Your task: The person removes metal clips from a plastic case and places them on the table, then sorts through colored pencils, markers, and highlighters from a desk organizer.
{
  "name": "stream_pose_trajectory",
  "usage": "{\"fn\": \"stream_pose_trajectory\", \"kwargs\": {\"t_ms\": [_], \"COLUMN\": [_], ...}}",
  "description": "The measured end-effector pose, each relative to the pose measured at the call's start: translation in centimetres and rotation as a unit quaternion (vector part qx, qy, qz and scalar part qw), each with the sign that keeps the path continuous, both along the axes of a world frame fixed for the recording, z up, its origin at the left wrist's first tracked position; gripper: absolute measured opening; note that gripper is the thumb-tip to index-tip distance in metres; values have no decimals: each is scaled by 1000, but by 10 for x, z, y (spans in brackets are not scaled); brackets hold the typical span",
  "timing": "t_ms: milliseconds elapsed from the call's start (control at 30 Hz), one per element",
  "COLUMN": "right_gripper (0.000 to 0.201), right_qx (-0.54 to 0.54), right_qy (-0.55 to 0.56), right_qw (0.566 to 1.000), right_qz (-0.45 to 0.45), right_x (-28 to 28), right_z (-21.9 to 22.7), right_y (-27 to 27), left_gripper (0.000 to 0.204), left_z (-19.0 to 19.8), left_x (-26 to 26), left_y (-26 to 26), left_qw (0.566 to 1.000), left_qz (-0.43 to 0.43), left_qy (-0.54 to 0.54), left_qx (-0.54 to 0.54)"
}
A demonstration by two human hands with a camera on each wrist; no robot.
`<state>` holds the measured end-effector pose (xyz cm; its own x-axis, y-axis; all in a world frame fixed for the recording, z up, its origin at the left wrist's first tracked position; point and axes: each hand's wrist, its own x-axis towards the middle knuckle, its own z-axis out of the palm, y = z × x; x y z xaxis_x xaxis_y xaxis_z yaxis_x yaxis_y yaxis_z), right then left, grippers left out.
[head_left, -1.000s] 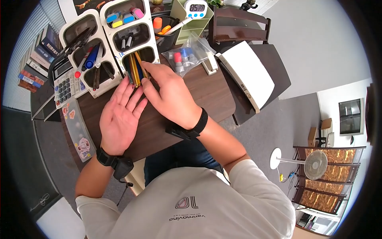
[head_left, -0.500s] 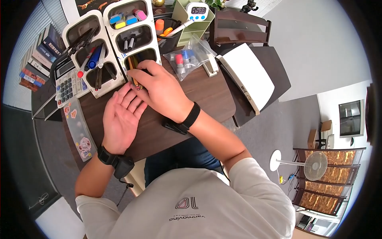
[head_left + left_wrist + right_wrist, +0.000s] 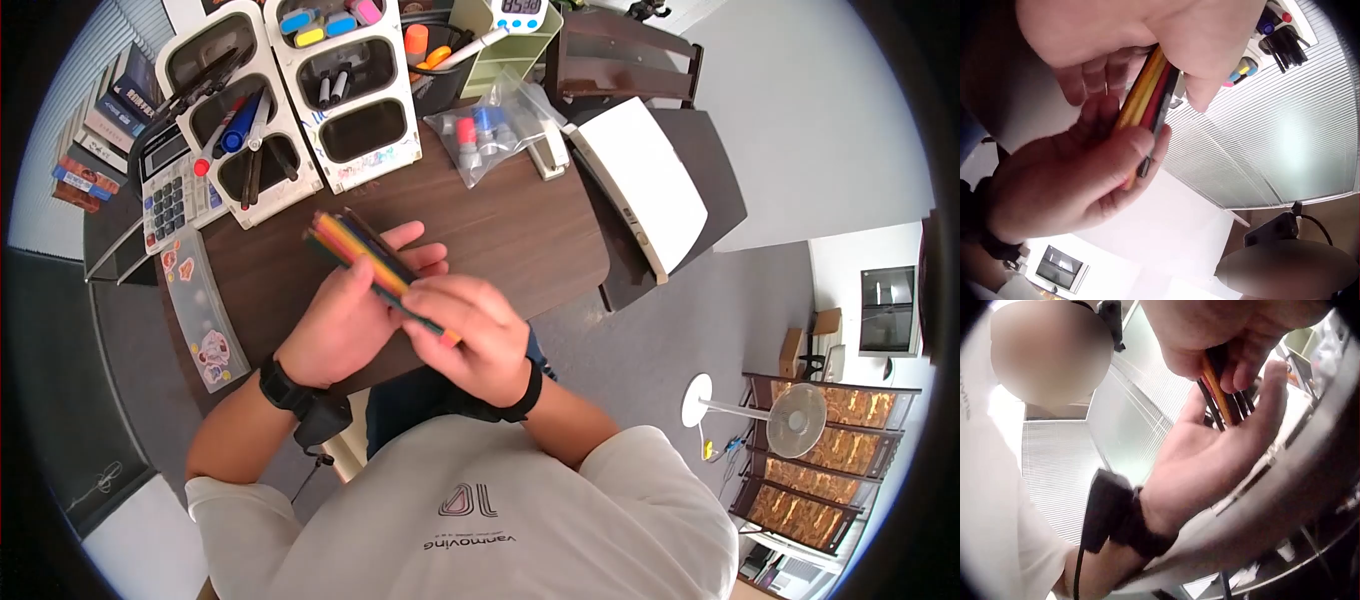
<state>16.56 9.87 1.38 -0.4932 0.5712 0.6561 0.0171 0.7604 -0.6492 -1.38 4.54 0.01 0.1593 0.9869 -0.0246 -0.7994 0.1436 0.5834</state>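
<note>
A bundle of colored pencils [image 3: 345, 240], with yellow, red, green and dark ones among them, lies slantwise between my two hands above the desk. My right hand [image 3: 480, 340] grips its near end, thumb on one side and fingers on the other, as the left wrist view shows on the pencils [image 3: 1144, 103]. Under the bundle my left hand [image 3: 340, 320] is held palm up with fingers spread, its thumb close along the pencils. In the right wrist view the pencils [image 3: 1219, 387] reach down to the left palm [image 3: 1210, 450].
Behind the hands stands a white desk organizer [image 3: 365, 170] holding highlighters and markers. A calculator [image 3: 175, 205] and a sticker-covered clear case [image 3: 205, 310] are at left. A plastic bag of small bottles [image 3: 485, 130], a stapler [image 3: 548, 150] and a white box [image 3: 640, 185] lie to the right.
The pencils have come out of the organizer's lower right compartment, gripped by my right hand, and moved toward my body. My left hand has shifted slightly right, beneath them.
</note>
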Motion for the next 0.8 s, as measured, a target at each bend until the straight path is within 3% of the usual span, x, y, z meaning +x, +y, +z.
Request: {"fn": "stream_pose_trajectory", "kwargs": {"t_ms": [33,100,133,167,267,300,367,400,433,500,567,633,700,767,800], "right_gripper": [41,40,40,40,36,36,34,37,37,44,50,53,48,51,41], "right_qx": [-22,-41,-52,-56,-9,-14,-34,-68,-71,-90,-90,-99,-99,-116,-200], "right_qy": [-2,-10,-26,-14,-38,-28,-9,-6,-4,17,14,11,18,3,22], "right_qw": [1000,999,997,997,997,998,998,996,996,993,993,994,994,991,978], "right_qz": [17,33,55,53,66,60,58,64,61,71,71,36,39,61,60], "right_x": [-1,-3,-5,-5,1,3,6,7,8,7,7,7,8,11,12], "right_z": [-8,-16,-17,-15,-6,-5,-12,-10,-11,-15,-18,-14,-16,-22,-19], "right_y": [-7,-11,-10,-8,8,14,23,25,24,25,24,25,27,30,27], "left_gripper": [53,32,18,18,9,9,14,25,25,26,23,24,29,31,31], "left_z": [-5,-13,-4,-1,11,11,3,0,-1,-3,-8,-3,3,-2,-6], "left_x": [-1,-5,-2,-3,-1,-7,-18,-12,-9,-2,1,2,13,18,16], "left_y": [-1,0,0,0,2,2,0,1,1,6,11,16,19,21,21], "left_qw": [1000,998,992,991,942,941,855,847,848,807,798,722,716,664,664], "left_qz": [-4,41,93,90,253,251,254,264,260,207,209,154,160,179,175], "left_qy": [6,54,78,90,215,222,389,415,416,536,550,668,672,713,713], "left_qx": [-8,12,-27,-30,54,54,230,201,199,134,133,96,100,137,142]}}
